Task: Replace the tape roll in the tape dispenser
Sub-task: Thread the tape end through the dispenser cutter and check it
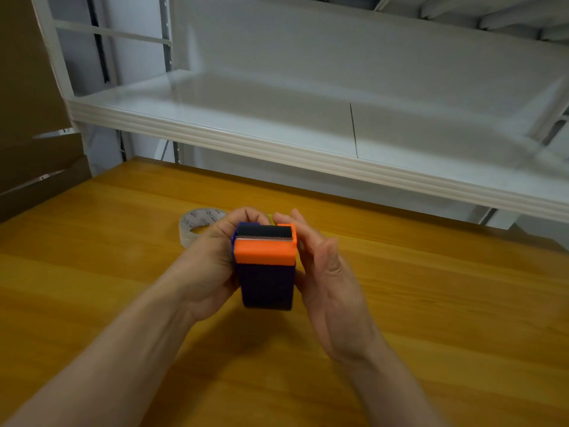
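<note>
Both the left hand (212,260) and right hand (326,272) are curling fingers round the blocky purple-and-orange plastic tape dispenser (266,282); glossy clear tape roll (194,224) is lying behind on the wooden table (107,303).

Just beyond my left fingers (243,215), a clear tape roll (197,226) lies flat on the counter (431,303). Farther beyond, a white shelf (308,161) overhangs. Far left stand cardboard boxes (37,167); right of my fingers, open counter.
</note>
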### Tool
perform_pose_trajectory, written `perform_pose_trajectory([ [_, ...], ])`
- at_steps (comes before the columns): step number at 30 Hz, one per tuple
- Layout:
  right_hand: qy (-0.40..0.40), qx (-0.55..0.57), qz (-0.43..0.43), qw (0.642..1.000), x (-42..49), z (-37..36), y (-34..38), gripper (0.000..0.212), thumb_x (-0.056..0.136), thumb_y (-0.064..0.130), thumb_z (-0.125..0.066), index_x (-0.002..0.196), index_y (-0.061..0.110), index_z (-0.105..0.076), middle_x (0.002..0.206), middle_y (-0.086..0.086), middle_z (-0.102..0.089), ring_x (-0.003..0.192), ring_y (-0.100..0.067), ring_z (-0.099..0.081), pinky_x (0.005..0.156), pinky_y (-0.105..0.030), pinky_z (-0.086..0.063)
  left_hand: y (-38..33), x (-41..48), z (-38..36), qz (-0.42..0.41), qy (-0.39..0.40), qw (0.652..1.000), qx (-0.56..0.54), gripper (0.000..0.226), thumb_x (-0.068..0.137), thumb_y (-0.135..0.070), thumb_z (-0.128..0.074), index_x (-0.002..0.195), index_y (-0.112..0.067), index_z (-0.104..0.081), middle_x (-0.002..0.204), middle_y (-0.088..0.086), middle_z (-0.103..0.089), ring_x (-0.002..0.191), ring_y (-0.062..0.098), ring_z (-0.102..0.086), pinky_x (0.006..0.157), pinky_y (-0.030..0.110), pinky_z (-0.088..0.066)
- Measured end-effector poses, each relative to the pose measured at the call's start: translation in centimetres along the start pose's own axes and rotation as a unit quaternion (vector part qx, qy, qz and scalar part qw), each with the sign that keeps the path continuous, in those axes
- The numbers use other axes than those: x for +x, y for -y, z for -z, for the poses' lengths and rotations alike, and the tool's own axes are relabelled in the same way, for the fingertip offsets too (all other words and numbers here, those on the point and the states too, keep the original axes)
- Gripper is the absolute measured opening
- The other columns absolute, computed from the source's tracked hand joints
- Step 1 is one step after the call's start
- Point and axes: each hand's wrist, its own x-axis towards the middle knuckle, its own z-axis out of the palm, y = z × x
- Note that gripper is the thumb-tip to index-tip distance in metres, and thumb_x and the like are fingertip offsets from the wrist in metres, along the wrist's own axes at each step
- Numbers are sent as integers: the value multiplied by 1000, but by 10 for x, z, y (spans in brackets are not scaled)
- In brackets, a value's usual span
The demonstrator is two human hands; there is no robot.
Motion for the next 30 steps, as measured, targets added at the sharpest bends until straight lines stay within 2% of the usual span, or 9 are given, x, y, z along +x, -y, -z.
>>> perform_pose_trajectory([
  [4, 8, 41, -29, 999, -1, -2, 0, 90, 61, 95, -51, 135, 44, -61, 165, 25, -21, 149, -5, -32, 117, -45, -40, 0, -2, -1, 34, 31, 999, 19, 30, 95, -6, -50, 73, -21, -63, 81, 6, -68, 65, 19, -62, 59, 31, -43],
  [8, 18, 56, -37, 998, 0, -4, 1, 92, 60, 96, -50, 140, 50, -53, 162, 32, -20, 147, -4, -32, 104, -37, -52, 1, -2, -4, 43, 42, 998, 30, 35, 97, 3, -44, 75, -18, -61, 77, 8, -65, 61, 19, -58, 55, 30, -42],
  [10, 16, 66, -38, 997, 1, -3, 2, 91, 62, 96, -48, 140, 49, -54, 164, 27, -22, 148, -5, -33, 105, -35, -51, 1, -1, -3, 37, 42, 998, 31, 32, 97, 4, -44, 78, -16, -60, 77, 7, -65, 60, 18, -60, 52, 29, -44],
  [13, -30, 43, -41, 998, 4, 5, 4, 80, 71, 91, -35, 135, 49, -58, 162, 14, -37, 146, -5, -36, 120, -46, -34, 3, 0, -3, 17, 54, 997, 51, 16, 93, -5, -53, 83, -14, -60, 78, 6, -64, 60, 16, -60, 50, 25, -46],
  [16, -107, -49, -30, 993, 8, 17, 3, 51, 84, 74, -41, 120, 50, -68, 143, 21, -58, 134, -3, -52, 118, -48, -37, 4, -1, -6, 8, 65, 994, 86, 5, 82, -20, -63, 83, -16, -60, 71, -5, -64, 57, 8, -61, 48, 18, -47],
  [18, -128, -102, -9, 986, 10, 27, 2, 27, 93, 46, -56, 114, 41, -73, 131, 19, -67, 125, -1, -59, 110, -41, -46, 6, -1, -8, 6, 74, 992, 104, 5, 85, -19, -64, 84, -16, -60, 69, -9, -63, 57, 6, -61, 47, 17, -47],
  [20, -120, -135, 0, 984, 10, 33, 4, 21, 94, 27, -64, 108, 38, -76, 128, 16, -69, 124, 1, -59, 107, -36, -48, 8, -2, -10, 5, 83, 990, 116, 5, 87, -18, -64, 84, -16, -60, 67, -10, -61, 57, 5, -60, 48, 17, -47],
  [25, -68, -157, -12, 985, 9, 43, 11, 21, 80, 36, -70, 99, 32, -80, 126, 10, -72, 123, -1, -62, 106, -42, -50, 9, -2, -12, 22, 78, 991, 105, 4, 87, -23, -62, 85, -19, -61, 69, -10, -64, 59, 5, -60, 49, 19, -48],
  [30, -25, -169, -35, 985, 7, 49, 17, 32, 74, 39, -72, 103, 29, -79, 128, 14, -71, 123, 4, -60, 106, -35, -52, 10, -2, -12, 37, 61, 993, 95, 11, 87, -31, -61, 85, -20, -62, 81, 2, -60, 61, 7, -58, 50, 20, -47],
])
